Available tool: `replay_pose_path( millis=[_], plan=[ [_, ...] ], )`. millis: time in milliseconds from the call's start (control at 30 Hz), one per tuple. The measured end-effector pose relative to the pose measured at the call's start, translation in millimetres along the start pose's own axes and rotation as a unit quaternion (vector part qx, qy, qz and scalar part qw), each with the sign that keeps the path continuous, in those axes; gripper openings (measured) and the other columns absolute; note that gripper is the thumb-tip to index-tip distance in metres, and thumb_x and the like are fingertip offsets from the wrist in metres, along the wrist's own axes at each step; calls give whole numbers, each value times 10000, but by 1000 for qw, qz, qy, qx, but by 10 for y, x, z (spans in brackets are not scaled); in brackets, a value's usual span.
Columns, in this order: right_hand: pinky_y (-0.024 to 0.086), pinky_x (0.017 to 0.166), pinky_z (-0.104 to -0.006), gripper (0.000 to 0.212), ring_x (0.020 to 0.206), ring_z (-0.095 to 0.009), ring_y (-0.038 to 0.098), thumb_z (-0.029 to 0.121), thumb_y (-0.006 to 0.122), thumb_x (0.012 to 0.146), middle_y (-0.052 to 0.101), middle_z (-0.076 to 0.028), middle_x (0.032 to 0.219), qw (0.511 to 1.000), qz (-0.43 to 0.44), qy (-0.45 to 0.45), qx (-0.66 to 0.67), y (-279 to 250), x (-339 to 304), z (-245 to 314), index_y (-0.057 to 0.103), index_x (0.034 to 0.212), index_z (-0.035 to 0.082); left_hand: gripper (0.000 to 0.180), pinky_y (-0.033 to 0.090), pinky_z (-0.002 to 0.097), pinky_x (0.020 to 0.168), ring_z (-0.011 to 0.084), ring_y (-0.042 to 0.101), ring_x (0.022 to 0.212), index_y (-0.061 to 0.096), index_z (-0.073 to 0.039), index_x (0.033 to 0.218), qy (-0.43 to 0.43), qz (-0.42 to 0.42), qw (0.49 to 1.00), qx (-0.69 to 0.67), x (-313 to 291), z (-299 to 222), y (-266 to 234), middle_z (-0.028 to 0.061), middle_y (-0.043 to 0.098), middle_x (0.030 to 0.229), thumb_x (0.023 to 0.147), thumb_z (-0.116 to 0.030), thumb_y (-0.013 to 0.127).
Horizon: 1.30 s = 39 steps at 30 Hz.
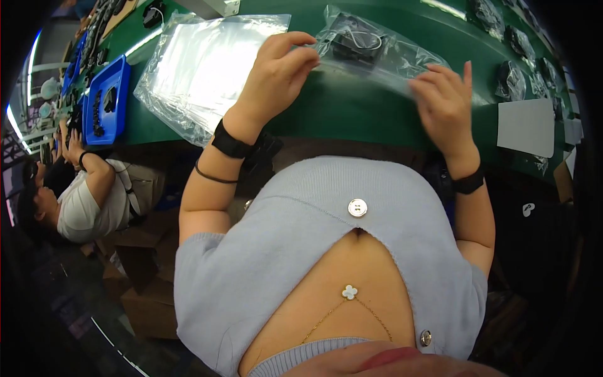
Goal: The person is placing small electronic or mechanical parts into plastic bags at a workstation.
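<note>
A clear plastic bag (402, 53) lies on the green table in front of me, with a black boxy device (357, 41) and its looped pale cable inside. My left hand (279, 72) is closed at the bag's left end, thumb and fingertips pinching the film. At the right end, my right hand (443, 97) has its fingers bent onto the bag's near edge, with the little finger raised; it is slightly blurred. Beside my left hand rests a stack of flat clear bags (207, 63).
A blue tray (119, 129) with black parts stands at the left, near a co-worker (88, 201). Several bagged black items (512, 81) line the right side, behind a white card (526, 127). A metal box (213, 6) is at the far edge. Cardboard boxes (147, 311) sit below.
</note>
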State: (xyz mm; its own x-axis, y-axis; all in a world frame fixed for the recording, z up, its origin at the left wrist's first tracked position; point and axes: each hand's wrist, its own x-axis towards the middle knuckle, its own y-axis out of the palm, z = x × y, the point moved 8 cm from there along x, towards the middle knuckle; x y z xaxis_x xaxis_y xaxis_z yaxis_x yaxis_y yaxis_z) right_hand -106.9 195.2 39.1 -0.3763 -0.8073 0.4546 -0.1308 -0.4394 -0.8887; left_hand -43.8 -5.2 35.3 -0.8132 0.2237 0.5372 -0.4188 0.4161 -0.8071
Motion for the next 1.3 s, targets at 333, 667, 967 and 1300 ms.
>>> replay_pose_path(
  millis=[333,667,967,1300],
  plan=[
    [418,904,-362,89,923,-175,599,107,532,904,641,-39,875,832,-98,199,508,71,-116,-708,586,881,41,111,480,306,682,255,603,731,482,-33,945,-195,-145,907,-345,10,63,46,96,630,787,888,-93,557],
    [429,527,-361,156,548,-231,567,182,533,902,575,-102,625,950,-27,288,119,466,-97,-754,541,850,35,249,487,350,599,300,616,658,490,14,966,-325,80,925,-178,183,115,423,165,608,707,840,-162,612],
    [459,616,-346,156,656,-296,596,122,527,875,575,-156,697,949,18,251,190,689,249,-779,549,1015,56,358,494,269,583,148,629,666,463,28,1193,-399,188,803,-401,-2,210,770,89,614,710,853,-73,510],
    [429,875,-265,339,949,-169,571,157,612,843,588,-85,1038,740,11,158,653,1139,852,-68,518,1109,-30,425,529,246,634,154,635,736,345,50,1258,-438,-131,714,-530,-46,600,733,111,615,927,878,-61,500]
  ],
)
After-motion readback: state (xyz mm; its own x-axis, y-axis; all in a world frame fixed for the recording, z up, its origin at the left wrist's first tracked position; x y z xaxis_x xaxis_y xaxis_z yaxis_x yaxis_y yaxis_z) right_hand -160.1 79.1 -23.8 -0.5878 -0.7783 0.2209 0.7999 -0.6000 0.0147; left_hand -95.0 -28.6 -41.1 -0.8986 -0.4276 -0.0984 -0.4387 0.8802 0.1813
